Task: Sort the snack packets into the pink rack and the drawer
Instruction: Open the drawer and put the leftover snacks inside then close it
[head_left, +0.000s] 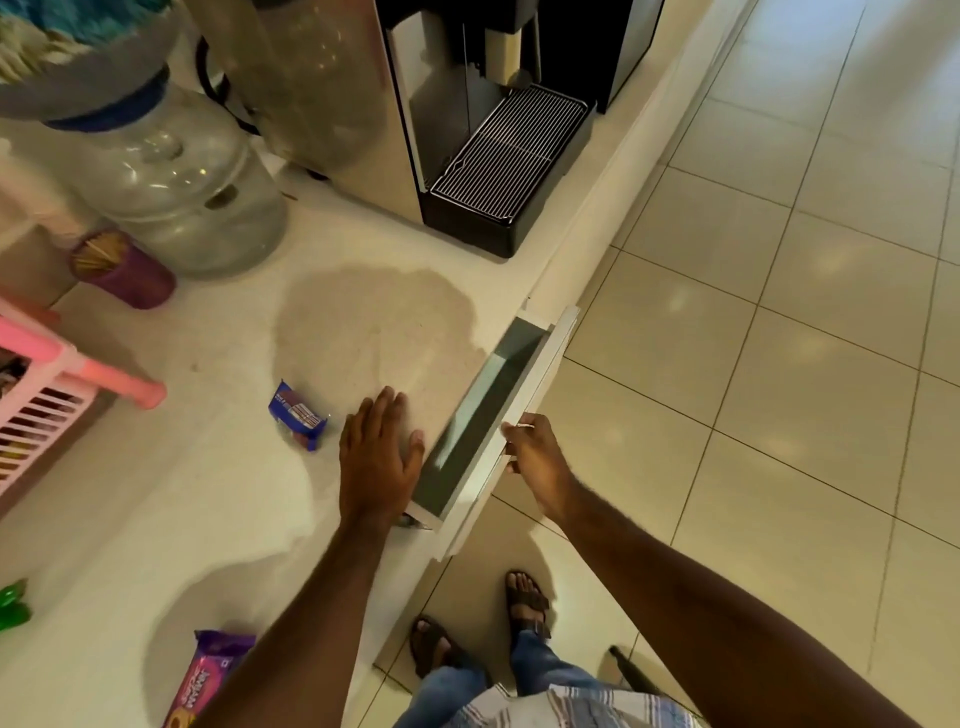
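A small blue snack packet lies on the white counter, just left of my left hand, which rests flat on the counter with straight fingers near the edge. My right hand grips the front panel of the white drawer, which stands partly open below the counter edge; what I can see of its inside looks bare. A purple biscuit packet lies at the near edge, partly behind my left forearm. The pink rack stands at the far left and holds some packets.
A coffee machine with a grated drip tray stands at the back of the counter. A large clear water bottle and a purple cup of toothpicks stand back left. A green object shows at the left edge. Tiled floor lies to the right.
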